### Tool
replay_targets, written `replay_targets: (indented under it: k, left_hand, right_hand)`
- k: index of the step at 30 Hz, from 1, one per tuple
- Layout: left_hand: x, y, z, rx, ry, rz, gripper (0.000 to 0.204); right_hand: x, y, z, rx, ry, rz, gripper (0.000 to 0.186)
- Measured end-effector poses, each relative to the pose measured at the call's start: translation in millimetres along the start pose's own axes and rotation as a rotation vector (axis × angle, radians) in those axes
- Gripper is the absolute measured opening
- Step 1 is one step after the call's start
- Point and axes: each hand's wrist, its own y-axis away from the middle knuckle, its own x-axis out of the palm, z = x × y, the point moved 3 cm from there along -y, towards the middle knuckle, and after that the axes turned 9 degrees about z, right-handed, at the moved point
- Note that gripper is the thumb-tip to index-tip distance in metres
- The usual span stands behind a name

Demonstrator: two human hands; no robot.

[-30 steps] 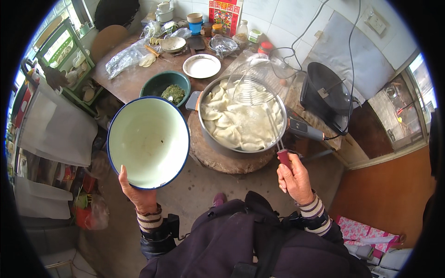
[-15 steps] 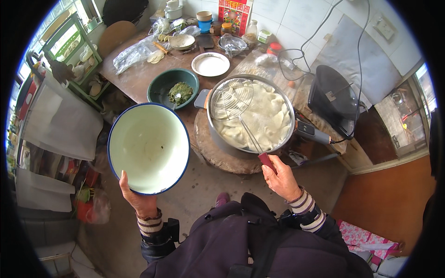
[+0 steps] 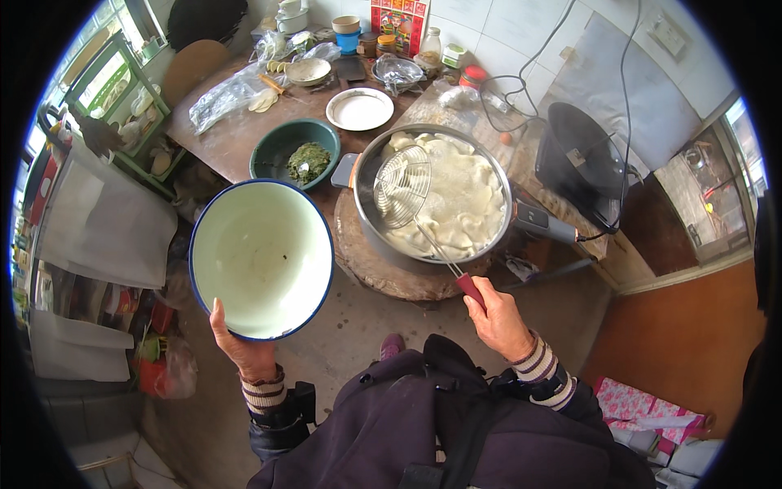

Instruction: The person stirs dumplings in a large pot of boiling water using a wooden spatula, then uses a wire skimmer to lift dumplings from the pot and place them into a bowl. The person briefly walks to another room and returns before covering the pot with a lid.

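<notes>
"What's around you in there?"
"A brown table (image 3: 218, 148), with a white-tiled wall (image 3: 460, 24) beyond its back edge. Off its left corner I see a green rack (image 3: 145, 77), and a window (image 3: 102, 23) behind that."
"And underfoot?"
"Grey floor (image 3: 322, 363), speckled dark. On my right, an orange-brown surface (image 3: 676, 342), floor or panel, I can't tell."
"Light?"
"Pale daylight at the window."

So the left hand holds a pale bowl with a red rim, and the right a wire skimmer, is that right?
The rim is blue, not red, as the head view shows; the left hand does hold the pale bowl, the right hand the wire skimmer.
</notes>
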Motion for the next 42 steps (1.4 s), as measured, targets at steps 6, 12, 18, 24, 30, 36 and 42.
replay_targets:
  k: [6,12,18,24,30,36,42]
  left_hand:
    - [8.8,-5.7,7.5,-0.009,0.019,-0.042,0.047]
    - [18.3,-10.4,12.5,-0.024,0.017,0.049,0.047]
    - [18.4,-15.5,19.2,-0.069,0.018,0.039,0.049]
    - [21.8,-17.1,23.5,-0.058,0.02,0.051,0.047]
    - [23.6,-17.8,25.0,-0.069,0.012,0.033,0.049]
    - [27.5,-18.0,28.4,-0.083,0.015,0.044,0.052]
    - [29.0,-18.4,29.6,-0.095,0.015,0.026,0.053]
  right_hand:
    - [-6.9,6.1,1.5,0.044,0.031,-0.003,0.026]
    - [-14.8,10.6,2.7,0.082,0.052,-0.012,0.025]
    - [-22.5,18.0,4.3,0.079,0.032,-0.048,0.025]
    - [-28.8,25.3,1.5,0.127,-0.019,-0.074,0.023]
    - [-39.0,35.2,-3.4,0.217,-0.06,-0.082,0.023]
    - [-59.5,43.7,-5.6,0.232,-0.2,-0.116,0.022]
    - [-73.3,52.9,-5.9,0.269,-0.634,-0.053,0.024]
